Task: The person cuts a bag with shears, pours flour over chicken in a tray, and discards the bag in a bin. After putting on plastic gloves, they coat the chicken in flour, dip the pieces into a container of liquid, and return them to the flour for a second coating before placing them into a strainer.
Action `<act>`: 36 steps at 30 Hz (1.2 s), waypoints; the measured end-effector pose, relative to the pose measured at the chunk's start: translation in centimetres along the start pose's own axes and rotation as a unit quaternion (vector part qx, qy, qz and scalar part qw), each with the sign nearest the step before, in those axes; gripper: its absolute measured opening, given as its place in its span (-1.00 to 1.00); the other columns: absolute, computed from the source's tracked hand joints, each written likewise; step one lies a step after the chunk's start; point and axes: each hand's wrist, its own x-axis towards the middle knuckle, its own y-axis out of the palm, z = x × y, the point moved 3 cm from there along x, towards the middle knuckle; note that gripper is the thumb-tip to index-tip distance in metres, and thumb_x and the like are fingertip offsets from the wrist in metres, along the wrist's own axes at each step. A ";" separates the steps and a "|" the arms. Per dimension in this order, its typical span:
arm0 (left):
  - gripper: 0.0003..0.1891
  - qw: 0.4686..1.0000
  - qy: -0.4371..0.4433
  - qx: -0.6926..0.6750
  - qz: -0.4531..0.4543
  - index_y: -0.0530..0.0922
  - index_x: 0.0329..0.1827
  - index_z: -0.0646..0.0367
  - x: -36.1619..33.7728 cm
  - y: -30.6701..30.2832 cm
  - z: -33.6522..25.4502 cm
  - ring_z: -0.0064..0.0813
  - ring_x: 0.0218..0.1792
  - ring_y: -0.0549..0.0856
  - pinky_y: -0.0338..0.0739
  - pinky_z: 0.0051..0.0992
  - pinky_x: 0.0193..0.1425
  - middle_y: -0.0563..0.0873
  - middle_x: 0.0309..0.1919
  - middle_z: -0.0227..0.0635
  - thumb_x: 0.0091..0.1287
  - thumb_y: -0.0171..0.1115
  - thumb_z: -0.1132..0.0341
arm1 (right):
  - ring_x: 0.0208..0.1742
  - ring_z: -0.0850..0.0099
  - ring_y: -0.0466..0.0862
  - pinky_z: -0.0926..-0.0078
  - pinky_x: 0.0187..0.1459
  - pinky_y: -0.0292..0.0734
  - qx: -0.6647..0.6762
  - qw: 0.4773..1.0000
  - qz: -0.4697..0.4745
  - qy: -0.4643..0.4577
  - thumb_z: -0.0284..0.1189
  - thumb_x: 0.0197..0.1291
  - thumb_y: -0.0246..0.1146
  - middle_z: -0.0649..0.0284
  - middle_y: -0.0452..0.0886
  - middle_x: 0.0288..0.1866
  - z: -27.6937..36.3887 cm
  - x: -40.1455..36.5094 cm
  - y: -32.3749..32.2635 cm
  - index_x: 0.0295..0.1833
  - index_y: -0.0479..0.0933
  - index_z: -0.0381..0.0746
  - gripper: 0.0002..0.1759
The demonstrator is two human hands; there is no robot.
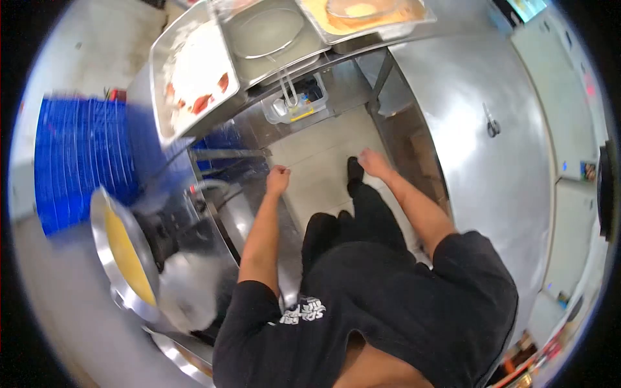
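My left hand (279, 180) hangs in the air over the floor with its fingers curled closed. I see nothing in it. My right hand (373, 161) is also in the air, above a black shoe (354, 173), its fingers loosely curled in and nothing showing between them. Neither hand touches anything. Ahead of them is a counter with metal trays: one of white powder (202, 68), one with a round wire strainer (275, 39) resting in it, and one of orange-yellow crumbs (362, 18).
A steel table (491, 187) with scissors (492, 123) stands on my right. Stacked blue crates (84, 161) are at the far left. Nearer on that side is a large metal pan of yellow liquid (126, 252). A clear plastic bin (296, 107) sits beneath the counter.
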 end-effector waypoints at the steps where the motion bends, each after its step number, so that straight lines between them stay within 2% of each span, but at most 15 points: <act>1: -0.71 1.000 0.014 0.011 -0.001 0.60 -0.23 0.20 2.0 0.4 -1.9 -0.13 -0.18 0.67 0.50 -0.28 -0.05 0.70 -0.29 -0.11 0.17 0.18 0.16 | -0.07 0.01 0.58 0.12 -0.01 0.46 0.026 1.000 0.000 -0.007 -0.33 0.15 0.08 -0.03 0.60 -0.11 -0.3 4.0 1.9 -0.04 0.51 -0.25 -0.69; 4: -0.69 0.997 0.037 0.070 0.003 0.58 -0.16 0.21 11.8 1.9 -3.8 -0.09 -0.19 0.66 0.50 -0.26 -0.06 0.69 -0.28 -0.10 0.18 0.18 0.15 | -0.06 -0.01 0.57 0.08 -0.10 0.48 0.018 0.995 -0.064 -0.080 -0.42 0.07 0.17 0.00 0.59 -0.10 0.9 14.6 6.3 0.06 0.38 -0.28 -0.60; 6: -0.68 0.993 0.073 0.092 -0.008 0.56 -0.15 0.21 19.7 4.3 -4.5 -0.07 -0.19 0.66 0.50 -0.24 -0.07 0.68 -0.28 -0.08 0.19 0.18 0.14 | 0.02 0.02 0.54 0.09 -0.05 0.46 -0.048 0.987 -0.097 -0.119 -0.41 0.06 0.19 0.00 0.57 -0.05 0.4 22.1 10.6 0.05 0.38 -0.29 -0.59; 8: -0.67 0.986 0.125 0.107 -0.020 0.55 -0.16 0.22 27.8 6.4 -3.3 -0.07 -0.18 0.66 0.50 -0.22 -0.08 0.68 -0.29 -0.06 0.19 0.17 0.13 | 0.16 0.09 0.47 0.12 0.09 0.39 -0.019 0.995 -0.055 -0.087 -0.38 0.02 0.24 -0.01 0.51 0.06 1.7 27.2 11.6 0.09 0.37 -0.29 -0.52; 10: -0.65 0.974 0.172 0.148 -0.010 0.54 -0.16 0.24 34.5 8.7 -2.6 -0.05 -0.16 0.66 0.51 -0.23 -0.08 0.68 -0.27 -0.05 0.17 0.18 0.13 | 0.21 0.13 0.42 0.16 0.26 0.25 -0.084 0.983 -0.100 -0.128 -0.28 -0.04 0.33 0.00 0.48 0.07 1.1 31.2 13.9 0.11 0.36 -0.30 -0.40; 13: -0.66 0.951 0.215 0.218 0.047 0.53 -0.15 0.23 41.8 13.4 -1.4 -0.04 -0.12 0.64 0.49 -0.23 -0.04 0.66 -0.21 0.01 0.14 0.20 0.16 | 0.20 0.13 0.41 0.17 0.33 0.15 -0.161 0.927 -0.285 -0.186 -0.16 -0.11 0.39 0.06 0.48 0.02 -1.3 35.1 17.1 0.12 0.36 -0.30 -0.30; 18: -0.57 0.875 0.319 0.333 0.144 0.54 -0.10 0.20 49.6 21.0 2.2 -0.08 -0.07 0.65 0.51 -0.26 0.03 0.68 -0.16 -0.03 0.05 0.30 0.11 | 0.17 0.13 0.40 0.17 0.34 0.14 -0.166 0.926 -0.251 -0.228 -0.06 -0.04 0.32 0.10 0.46 0.01 -5.0 38.3 21.2 0.05 0.40 -0.28 -0.36; 19: -0.49 0.877 0.300 0.336 0.166 0.53 0.01 0.15 51.3 22.4 3.0 -0.09 -0.08 0.65 0.52 -0.23 0.02 0.68 -0.14 -0.08 0.02 0.32 0.08 | 0.17 0.14 0.39 0.17 0.33 0.14 -0.159 0.929 -0.241 -0.233 -0.05 -0.01 0.30 0.11 0.46 0.01 -5.5 38.5 21.4 0.04 0.40 -0.28 -0.37; 22: -0.51 0.811 0.320 0.459 0.172 0.56 0.01 0.13 54.4 25.8 5.0 -0.11 -0.08 0.66 0.53 -0.22 0.00 0.68 -0.12 -0.11 0.03 0.31 0.08 | 0.18 0.16 0.38 0.19 0.33 0.13 -0.157 0.924 -0.260 -0.232 -0.03 0.04 0.25 0.12 0.45 -0.02 -6.0 38.8 22.4 0.02 0.42 -0.26 -0.41; 25: -0.59 0.744 0.315 0.543 0.228 0.62 -0.13 0.16 57.7 27.1 7.4 -0.12 -0.12 0.67 0.54 -0.23 -0.03 0.68 -0.13 -0.11 0.03 0.30 0.09 | 0.18 0.17 0.36 0.20 0.33 0.11 -0.166 0.919 -0.267 -0.239 -0.01 0.05 0.24 0.14 0.45 -0.05 -6.4 39.0 22.6 0.02 0.42 -0.25 -0.41; 28: -0.71 0.801 0.409 0.399 0.179 0.65 -0.27 0.21 62.6 23.4 7.6 -0.12 -0.21 0.68 0.55 -0.28 -0.08 0.71 -0.28 -0.15 0.06 0.28 0.17 | 0.19 0.19 0.36 0.20 0.35 0.09 -0.147 0.905 -0.313 -0.248 0.00 0.05 0.23 0.15 0.45 -0.03 -7.0 39.1 23.3 0.03 0.42 -0.24 -0.41; 30: -0.78 0.859 0.495 0.126 0.026 0.61 -0.36 0.28 64.1 17.5 5.7 -0.13 -0.34 0.66 0.54 -0.30 -0.18 0.67 -0.49 -0.11 0.09 0.25 0.27 | 0.19 0.22 0.37 0.20 0.36 0.08 -0.160 0.909 -0.297 -0.246 0.01 0.05 0.23 0.16 0.45 -0.03 -6.9 39.3 23.3 0.03 0.42 -0.23 -0.40; 32: -0.85 0.959 0.276 0.037 -0.044 0.53 -0.47 0.30 65.9 12.2 3.6 -0.15 -0.41 0.62 0.52 -0.32 -0.27 0.59 -0.59 -0.12 0.11 0.20 0.36 | 0.19 0.24 0.37 0.20 0.37 0.06 -0.163 0.913 -0.286 -0.240 0.02 0.05 0.23 0.17 0.45 -0.03 -6.9 39.4 23.3 0.03 0.42 -0.23 -0.40; 34: -0.83 0.888 0.322 0.211 -0.251 0.46 -0.52 0.25 63.0 9.3 0.6 -0.14 -0.40 0.63 0.53 -0.29 -0.31 0.59 -0.52 -0.11 0.15 0.15 0.34 | 0.20 0.26 0.37 0.20 0.38 0.05 -0.162 0.915 -0.285 -0.235 0.02 0.04 0.23 0.18 0.46 -0.02 -6.8 39.4 23.4 0.03 0.42 -0.22 -0.40; 36: -0.81 0.856 0.329 0.300 -0.262 0.46 -0.49 0.24 64.8 10.5 1.5 -0.12 -0.36 0.64 0.54 -0.25 -0.29 0.60 -0.46 -0.12 0.18 0.11 0.29 | 0.20 0.26 0.37 0.20 0.38 0.05 -0.160 0.918 -0.280 -0.231 0.02 0.04 0.24 0.18 0.46 -0.02 -6.9 39.6 23.5 0.03 0.42 -0.22 -0.40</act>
